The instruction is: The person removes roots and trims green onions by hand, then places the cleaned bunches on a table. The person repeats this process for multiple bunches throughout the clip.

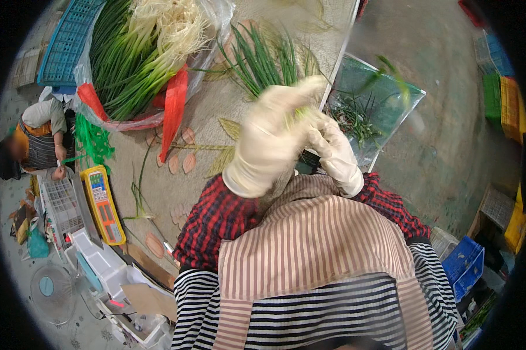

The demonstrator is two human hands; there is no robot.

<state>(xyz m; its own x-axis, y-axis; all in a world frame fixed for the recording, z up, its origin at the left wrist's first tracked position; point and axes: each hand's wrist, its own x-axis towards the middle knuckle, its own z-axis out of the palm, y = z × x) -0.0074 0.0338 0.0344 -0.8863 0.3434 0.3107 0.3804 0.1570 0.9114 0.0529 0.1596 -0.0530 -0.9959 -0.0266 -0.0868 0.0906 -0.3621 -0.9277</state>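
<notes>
My left hand, in a cream glove and blurred by motion, is closed around a small bunch of green onions. Their dark green leaves fan out above it over the patterned table cover, and pale stems show between the hands. Close on its right is my right hand, gloved too, fingers bent at the stems; whether it grips any is unclear. Blurred green leaf bits are in the air up and right. A big bundle of green onions with white roots lies in a clear plastic bag at upper left.
A green-lined bin with leaf scraps stands beyond the table's right edge. On the left are a yellow-framed scale, green ties, a blue crate and a loose green onion. A person works at far left.
</notes>
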